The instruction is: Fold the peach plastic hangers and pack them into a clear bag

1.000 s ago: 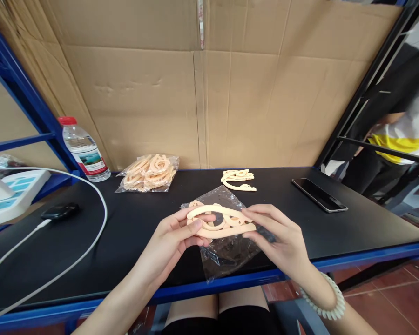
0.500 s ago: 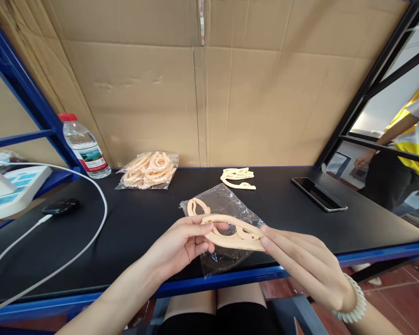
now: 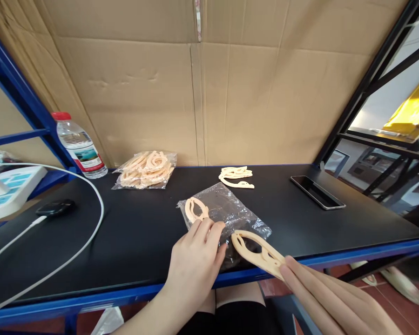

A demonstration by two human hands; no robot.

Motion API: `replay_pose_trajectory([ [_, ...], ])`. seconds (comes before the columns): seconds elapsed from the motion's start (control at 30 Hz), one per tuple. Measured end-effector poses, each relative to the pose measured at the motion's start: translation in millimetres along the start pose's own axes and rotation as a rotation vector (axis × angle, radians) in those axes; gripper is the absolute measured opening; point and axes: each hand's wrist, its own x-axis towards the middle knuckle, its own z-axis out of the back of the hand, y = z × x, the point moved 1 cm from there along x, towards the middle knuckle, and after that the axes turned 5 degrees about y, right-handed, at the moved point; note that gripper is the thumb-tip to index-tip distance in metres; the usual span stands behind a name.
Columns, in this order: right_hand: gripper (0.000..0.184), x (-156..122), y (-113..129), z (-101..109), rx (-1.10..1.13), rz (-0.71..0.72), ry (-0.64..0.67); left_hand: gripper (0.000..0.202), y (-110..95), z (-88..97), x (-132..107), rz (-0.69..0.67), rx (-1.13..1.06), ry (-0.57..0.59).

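My right hand (image 3: 321, 293) pinches one end of a beige folding hanger (image 3: 258, 253), which is folded flat and tilted above the front of the table. A second beige hanger (image 3: 195, 209) lies on a clear plastic bag (image 3: 226, 204). Over the near part of that bag is my left hand (image 3: 197, 256), palm down, its thumb apart from the bent fingers. The fingers cover the lower end of the second hanger; whether they touch it is hidden.
Behind the bag lies a small stack of beige hangers (image 3: 235, 176). A filled clear bag of hangers (image 3: 146, 170) and a water bottle (image 3: 80, 146) stand at the back left. A phone (image 3: 317, 191) lies right; a white cable (image 3: 99, 204) curves across the left side.
My left hand has let go of the hanger and moved onto the bag. My right hand has carried the hanger right and toward me. The person at the right has mostly left view.
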Motion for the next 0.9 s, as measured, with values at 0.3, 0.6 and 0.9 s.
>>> replay_pose_trajectory([
  [0.3, 0.032, 62.2, 2.3, -59.2, -0.104, -0.029, 0.062, 0.028, -31.2, -9.8, -28.2, -0.145, 0.02, -0.096],
  [0.6, 0.031, 92.3, 6.5, -92.9, -0.188, -0.177, 0.227, 0.043, -24.0, -18.5, -36.2, -0.234, 0.163, -0.014],
  [0.9, 0.019, 111.3, 0.8, -107.8, -0.134, -0.118, 0.293, 0.04, -18.8, -17.6, -37.5, -0.273, 0.163, -0.053],
])
